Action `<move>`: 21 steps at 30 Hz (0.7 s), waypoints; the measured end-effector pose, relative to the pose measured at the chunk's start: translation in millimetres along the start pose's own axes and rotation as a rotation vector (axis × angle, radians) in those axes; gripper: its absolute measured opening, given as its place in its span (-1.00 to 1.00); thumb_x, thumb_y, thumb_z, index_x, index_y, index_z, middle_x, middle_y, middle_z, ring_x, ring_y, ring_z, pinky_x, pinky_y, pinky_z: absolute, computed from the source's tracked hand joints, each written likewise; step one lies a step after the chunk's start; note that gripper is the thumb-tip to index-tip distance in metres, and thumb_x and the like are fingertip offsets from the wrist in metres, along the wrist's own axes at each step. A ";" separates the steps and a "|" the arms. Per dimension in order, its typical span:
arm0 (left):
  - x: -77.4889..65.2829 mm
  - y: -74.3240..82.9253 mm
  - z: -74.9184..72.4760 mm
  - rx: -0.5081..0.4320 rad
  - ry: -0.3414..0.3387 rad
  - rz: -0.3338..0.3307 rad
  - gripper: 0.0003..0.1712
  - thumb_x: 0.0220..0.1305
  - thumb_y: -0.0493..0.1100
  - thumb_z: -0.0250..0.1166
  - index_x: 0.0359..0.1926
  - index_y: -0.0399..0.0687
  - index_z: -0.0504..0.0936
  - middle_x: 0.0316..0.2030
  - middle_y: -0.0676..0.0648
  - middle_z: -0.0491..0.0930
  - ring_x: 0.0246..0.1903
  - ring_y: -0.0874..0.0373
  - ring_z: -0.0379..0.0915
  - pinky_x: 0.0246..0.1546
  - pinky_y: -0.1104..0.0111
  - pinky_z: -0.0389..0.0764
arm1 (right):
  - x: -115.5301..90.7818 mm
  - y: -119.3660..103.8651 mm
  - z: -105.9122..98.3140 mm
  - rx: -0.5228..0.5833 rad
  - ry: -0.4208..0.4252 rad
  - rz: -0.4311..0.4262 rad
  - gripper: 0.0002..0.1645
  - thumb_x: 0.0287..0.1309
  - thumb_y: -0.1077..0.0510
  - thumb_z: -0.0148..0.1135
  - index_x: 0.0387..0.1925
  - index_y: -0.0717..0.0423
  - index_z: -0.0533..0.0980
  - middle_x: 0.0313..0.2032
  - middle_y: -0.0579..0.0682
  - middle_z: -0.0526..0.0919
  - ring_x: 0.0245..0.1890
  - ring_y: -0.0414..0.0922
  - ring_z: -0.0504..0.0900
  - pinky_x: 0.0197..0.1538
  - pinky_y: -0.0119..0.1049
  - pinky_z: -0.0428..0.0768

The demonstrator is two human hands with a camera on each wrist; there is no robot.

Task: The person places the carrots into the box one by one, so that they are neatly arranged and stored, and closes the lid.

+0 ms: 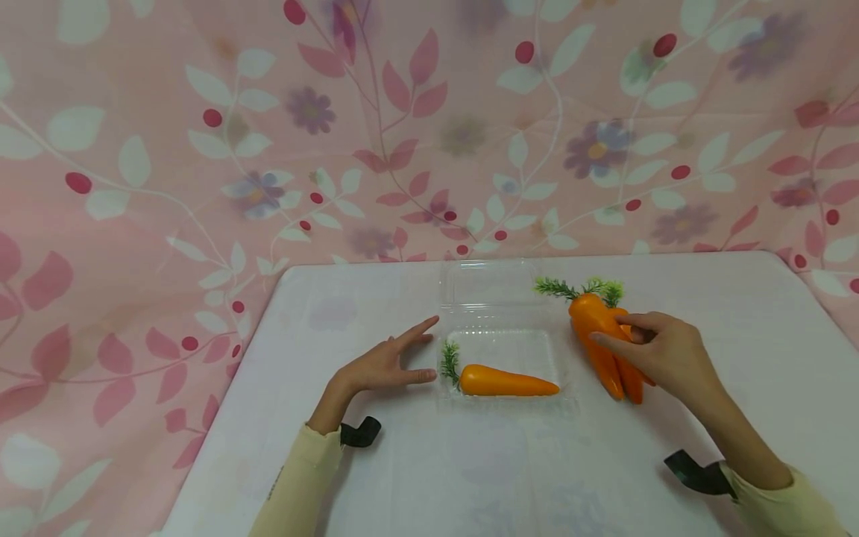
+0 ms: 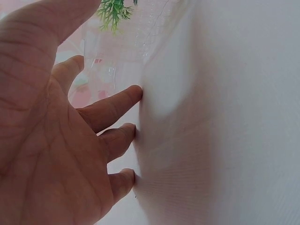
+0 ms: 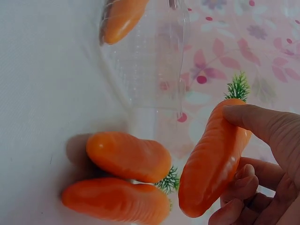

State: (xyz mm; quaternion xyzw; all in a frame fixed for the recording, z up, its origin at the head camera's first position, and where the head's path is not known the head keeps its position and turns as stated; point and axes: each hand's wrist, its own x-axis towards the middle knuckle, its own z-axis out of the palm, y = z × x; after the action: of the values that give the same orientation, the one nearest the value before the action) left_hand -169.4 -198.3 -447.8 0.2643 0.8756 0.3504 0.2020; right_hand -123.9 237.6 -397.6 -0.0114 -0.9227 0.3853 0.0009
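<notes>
My right hand (image 1: 661, 347) pinches an orange toy carrot (image 3: 213, 159) with a green leafy top, thumb on one side and fingers on the other. Two more carrots (image 3: 129, 157) lie side by side on the white table, partly covered by the held one in the head view. Another carrot (image 1: 503, 380) lies along the front of an open clear plastic box (image 1: 553, 347), its leaves to the left. Beside the box's left edge is my left hand (image 1: 382, 365), palm toward it, with thumb and index finger extended. Its lower fingertips (image 2: 126, 176) rest on the table.
The box's clear lid (image 1: 493, 283) lies folded back toward the far table edge. A pink floral cloth (image 1: 403, 149) hangs behind the white-covered table (image 1: 483, 470). Dark wrist mounts (image 1: 698, 473) stick out at both sleeves.
</notes>
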 end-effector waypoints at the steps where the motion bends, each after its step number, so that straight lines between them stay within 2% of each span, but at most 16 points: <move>1: 0.1 -0.1 0.1 -0.002 0.000 0.000 0.08 0.20 0.27 0.36 0.57 0.38 -0.09 0.40 0.01 0.30 0.45 0.14 0.01 0.37 -0.24 -0.26 | 0.2 -0.7 0.4 0.004 -0.004 -0.001 -0.14 0.01 -0.36 0.41 0.09 0.25 0.59 -0.36 0.11 0.57 -0.63 -0.05 0.43 -0.67 -0.25 0.47; 6: 0.0 -0.6 0.9 0.005 0.003 -0.011 0.08 0.19 0.27 0.36 0.57 0.39 -0.09 0.39 0.03 0.31 0.45 0.15 0.00 0.37 -0.23 -0.26 | 0.5 -2.5 3.8 0.009 -0.007 -0.019 -0.20 0.02 -0.32 0.43 0.08 0.23 0.60 -0.38 0.11 0.52 -0.67 -0.05 0.41 -0.68 -0.26 0.46; 14: -0.3 -0.6 1.0 0.000 0.004 -0.008 0.08 0.20 0.27 0.36 0.57 0.37 -0.08 0.39 0.01 0.31 0.45 0.14 0.00 0.36 -0.25 -0.28 | 1.7 -9.8 10.4 -0.025 0.021 -0.055 -0.22 0.02 -0.28 0.46 0.02 0.29 0.62 -0.38 0.08 0.53 -0.38 0.00 0.43 -0.57 -0.31 0.49; 21: -0.6 -0.2 0.8 -0.005 0.001 -0.008 0.08 0.19 0.28 0.36 0.57 0.37 -0.08 0.39 0.00 0.31 0.45 0.13 -0.01 0.36 -0.25 -0.28 | 3.5 -13.9 16.0 -0.027 0.009 -0.085 -0.18 0.01 -0.31 0.44 0.02 0.30 0.62 -0.31 0.08 0.60 -0.33 -0.01 0.48 -0.41 -0.34 0.55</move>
State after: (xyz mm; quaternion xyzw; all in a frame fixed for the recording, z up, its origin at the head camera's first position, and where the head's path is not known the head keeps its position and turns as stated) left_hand -168.6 -198.4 -448.4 0.2603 0.8759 0.3517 0.2036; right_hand -127.9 216.6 -398.9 0.0259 -0.9275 0.3723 0.0213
